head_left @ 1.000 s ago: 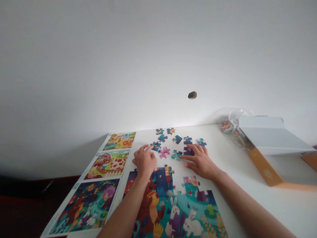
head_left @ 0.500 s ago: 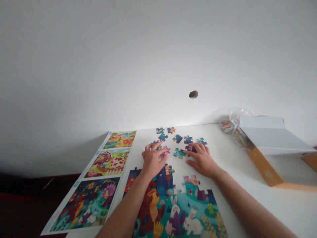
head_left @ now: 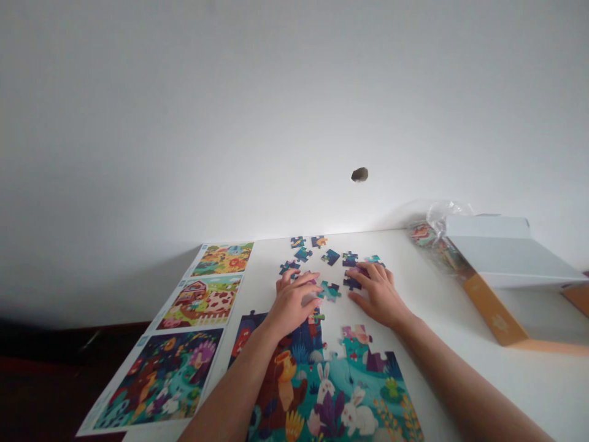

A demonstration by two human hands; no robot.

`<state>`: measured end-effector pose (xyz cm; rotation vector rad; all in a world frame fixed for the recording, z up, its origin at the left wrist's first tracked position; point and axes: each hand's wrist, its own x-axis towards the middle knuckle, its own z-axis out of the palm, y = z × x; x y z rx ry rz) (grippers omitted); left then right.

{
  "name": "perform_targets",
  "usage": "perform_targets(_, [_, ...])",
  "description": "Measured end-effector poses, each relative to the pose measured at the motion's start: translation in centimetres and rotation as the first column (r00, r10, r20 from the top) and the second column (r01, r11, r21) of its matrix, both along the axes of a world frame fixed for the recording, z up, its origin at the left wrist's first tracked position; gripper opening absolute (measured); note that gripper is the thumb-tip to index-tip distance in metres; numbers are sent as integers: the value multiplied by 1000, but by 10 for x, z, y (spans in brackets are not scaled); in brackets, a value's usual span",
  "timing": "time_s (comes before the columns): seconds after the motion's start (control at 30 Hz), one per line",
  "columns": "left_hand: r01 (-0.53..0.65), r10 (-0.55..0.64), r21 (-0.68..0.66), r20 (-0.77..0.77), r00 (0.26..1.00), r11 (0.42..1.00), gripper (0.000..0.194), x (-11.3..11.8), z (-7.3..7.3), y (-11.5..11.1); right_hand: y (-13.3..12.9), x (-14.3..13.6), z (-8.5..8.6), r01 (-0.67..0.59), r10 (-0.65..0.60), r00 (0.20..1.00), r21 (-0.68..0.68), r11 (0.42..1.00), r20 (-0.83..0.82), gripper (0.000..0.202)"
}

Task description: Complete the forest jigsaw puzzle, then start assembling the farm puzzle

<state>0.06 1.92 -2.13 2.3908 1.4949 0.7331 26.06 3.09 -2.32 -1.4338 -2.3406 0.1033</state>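
Note:
My left hand (head_left: 294, 301) is over the loose pieces with its fingers spread, partly covering a pink piece (head_left: 311, 277). Its fingertips are beside a teal piece (head_left: 330, 291). My right hand (head_left: 378, 294) has its fingers apart, with fingertips on a dark purple piece (head_left: 352, 282). Several other loose pieces, such as a dark blue one (head_left: 330, 256), lie beyond the hands. Nearer me is a partly joined puzzle (head_left: 338, 393) with white rabbits and a gap in its upper edge. My left forearm covers part of it.
A sheet with three printed pictures (head_left: 172, 356) lies at the left of the white table (head_left: 460, 368). At the right stand an open box (head_left: 494, 307) and a clear plastic bag (head_left: 437, 239) with pieces inside. A wall (head_left: 276, 123) with a hole rises behind.
My left hand has moved right and slightly nearer me, uncovering a blue piece at its left. The teal piece has shifted slightly left and nearer me. My right hand has moved slightly right.

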Motion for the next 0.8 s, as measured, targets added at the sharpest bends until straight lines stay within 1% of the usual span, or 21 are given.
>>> perform_targets(0.1, [-1,1,-8,15,1000,1000,13,0,-3,1,2,3,-4,87,-86,996,15,996,-17,43])
perform_targets(0.17, [-6,6,-11,27,1000,1000,11,0,-3,1,3,4,-6,120,-120,993,12,993,-19,42])
perform_targets(0.23, [-4,4,-16,40,999,1000,9,1,-3,1,4,5,-6,133,-133,991,2,991,-20,41])
perform_targets(0.37, [12,-10,-28,55,998,1000,8,1,-3,1,4,5,-6,121,-121,992,-4,993,-26,38])
perform_targets(0.43, [11,-9,-34,57,998,999,7,1,-3,2,3,4,-5,102,-102,994,6,995,-32,37])
perform_targets(0.53, [12,-10,-34,63,998,999,7,1,-3,2,0,1,-2,38,-38,999,13,999,-39,33])
perform_targets(0.67, [48,-45,-32,79,996,998,20,2,-2,2,-3,-3,5,-64,66,993,21,998,-94,29])
perform_targets(0.8, [68,-67,-9,111,992,998,32,3,0,0,-8,-9,10,-171,175,970,37,985,-167,29])
